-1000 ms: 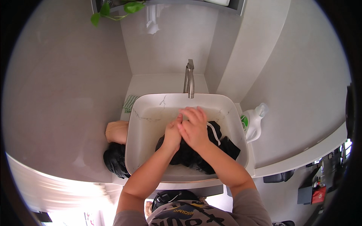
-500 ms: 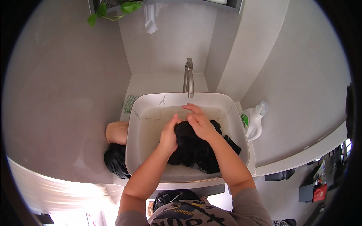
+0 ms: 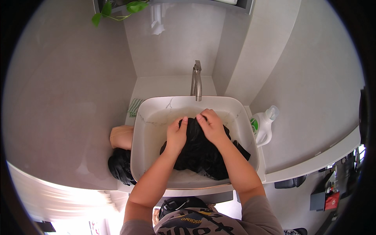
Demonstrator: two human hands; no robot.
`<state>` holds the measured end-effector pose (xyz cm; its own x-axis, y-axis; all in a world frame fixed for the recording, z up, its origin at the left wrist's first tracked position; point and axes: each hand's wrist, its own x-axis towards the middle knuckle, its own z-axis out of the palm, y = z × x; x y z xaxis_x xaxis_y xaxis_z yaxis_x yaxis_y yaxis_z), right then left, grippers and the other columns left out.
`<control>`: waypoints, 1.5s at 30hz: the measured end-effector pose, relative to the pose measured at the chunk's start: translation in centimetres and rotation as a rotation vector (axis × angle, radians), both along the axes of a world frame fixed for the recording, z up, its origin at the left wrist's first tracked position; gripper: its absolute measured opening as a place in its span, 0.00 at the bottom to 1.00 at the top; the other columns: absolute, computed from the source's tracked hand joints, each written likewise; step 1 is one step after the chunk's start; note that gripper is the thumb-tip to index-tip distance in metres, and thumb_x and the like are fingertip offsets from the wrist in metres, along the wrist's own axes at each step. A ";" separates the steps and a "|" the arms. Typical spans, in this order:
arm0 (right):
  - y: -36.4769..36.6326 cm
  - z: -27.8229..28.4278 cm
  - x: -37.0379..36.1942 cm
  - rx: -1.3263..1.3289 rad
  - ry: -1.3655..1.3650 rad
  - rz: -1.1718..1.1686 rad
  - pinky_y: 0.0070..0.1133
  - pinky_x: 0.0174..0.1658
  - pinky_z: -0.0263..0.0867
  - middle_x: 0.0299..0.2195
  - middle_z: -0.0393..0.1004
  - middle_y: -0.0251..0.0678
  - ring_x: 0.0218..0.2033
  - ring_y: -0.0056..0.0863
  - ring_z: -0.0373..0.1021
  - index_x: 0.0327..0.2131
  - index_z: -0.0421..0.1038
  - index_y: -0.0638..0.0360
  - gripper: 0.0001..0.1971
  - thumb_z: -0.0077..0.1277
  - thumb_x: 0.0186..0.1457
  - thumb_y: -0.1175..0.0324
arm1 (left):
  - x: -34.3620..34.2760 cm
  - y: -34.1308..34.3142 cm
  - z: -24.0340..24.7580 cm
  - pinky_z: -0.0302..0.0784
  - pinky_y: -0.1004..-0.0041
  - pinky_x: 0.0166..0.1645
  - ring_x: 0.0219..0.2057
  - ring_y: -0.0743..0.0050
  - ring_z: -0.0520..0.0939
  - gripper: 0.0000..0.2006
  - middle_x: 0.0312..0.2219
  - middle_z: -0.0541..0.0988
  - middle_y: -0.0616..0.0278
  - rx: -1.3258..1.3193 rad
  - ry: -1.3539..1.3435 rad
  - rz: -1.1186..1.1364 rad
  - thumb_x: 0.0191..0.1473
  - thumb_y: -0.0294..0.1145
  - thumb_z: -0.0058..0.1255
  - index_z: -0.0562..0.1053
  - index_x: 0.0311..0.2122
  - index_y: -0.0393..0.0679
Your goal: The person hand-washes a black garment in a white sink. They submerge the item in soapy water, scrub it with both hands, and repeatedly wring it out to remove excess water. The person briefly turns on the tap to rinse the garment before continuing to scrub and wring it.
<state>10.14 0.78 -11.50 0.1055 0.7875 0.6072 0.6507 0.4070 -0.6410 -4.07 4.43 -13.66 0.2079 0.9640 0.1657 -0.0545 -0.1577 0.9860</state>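
A wet black garment [image 3: 196, 150] lies bunched in a white, marble-veined washbasin [image 3: 147, 103], with shallow cloudy water around it. My left hand [image 3: 177, 133] grips the garment's far edge, thumb on top. Just to its right, my right hand [image 3: 211, 124] pinches the same edge with fingers curled over the cloth. Between the two hands a stretch of fabric is held up. The garment's near folds rest on the basin floor, and a strip of it reaches the right wall. What kind of garment it is cannot be made out.
Behind the basin stands a metal faucet [image 3: 197, 80]. A white detergent bottle [image 3: 264, 127] is on the right of the counter. At left lie a beige item [image 3: 121, 137], black cloth [image 3: 120, 166] and a green-white patterned cloth [image 3: 134, 107]. Walls close in on both sides.
My right hand has come down from half-spread fingers to a pinch on the cloth. The garment's far edge is pulled up and away, and its folds have spread to the left.
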 end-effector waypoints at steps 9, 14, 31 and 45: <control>0.2 0.8 -3.4 0.229 -0.421 -0.138 0.30 0.36 0.57 0.20 0.63 0.36 0.26 0.37 0.61 0.17 0.65 0.59 0.11 0.53 0.46 0.67 | -0.2 -1.0 1.0 0.64 0.78 0.33 0.27 0.83 0.67 0.16 0.23 0.71 0.68 -0.531 -0.351 -0.042 0.58 0.43 0.46 0.72 0.27 0.40; -0.3 0.8 -3.7 0.258 -0.415 -0.111 0.30 0.38 0.55 0.19 0.63 0.35 0.26 0.36 0.60 0.17 0.65 0.59 0.11 0.53 0.46 0.67 | 0.1 -1.3 1.5 0.65 0.77 0.34 0.28 0.81 0.68 0.16 0.23 0.71 0.68 -0.467 -0.269 -0.010 0.58 0.42 0.46 0.72 0.28 0.38; -0.4 -0.3 0.1 -0.448 0.574 -0.032 0.25 0.45 0.60 0.31 0.74 0.38 0.37 0.27 0.67 0.34 0.71 0.68 0.30 0.31 0.63 0.46 | -0.5 -0.9 0.4 0.68 0.75 0.36 0.28 0.75 0.73 0.13 0.25 0.75 0.58 0.046 0.116 -0.197 0.56 0.39 0.50 0.71 0.33 0.37; -0.9 0.7 -3.6 0.225 -0.429 -0.039 0.31 0.36 0.54 0.17 0.64 0.34 0.24 0.36 0.61 0.16 0.65 0.57 0.13 0.49 0.51 0.65 | -0.5 -0.9 0.1 0.67 0.79 0.38 0.29 0.80 0.71 0.19 0.27 0.74 0.67 -0.474 -0.385 -0.193 0.61 0.45 0.42 0.74 0.33 0.38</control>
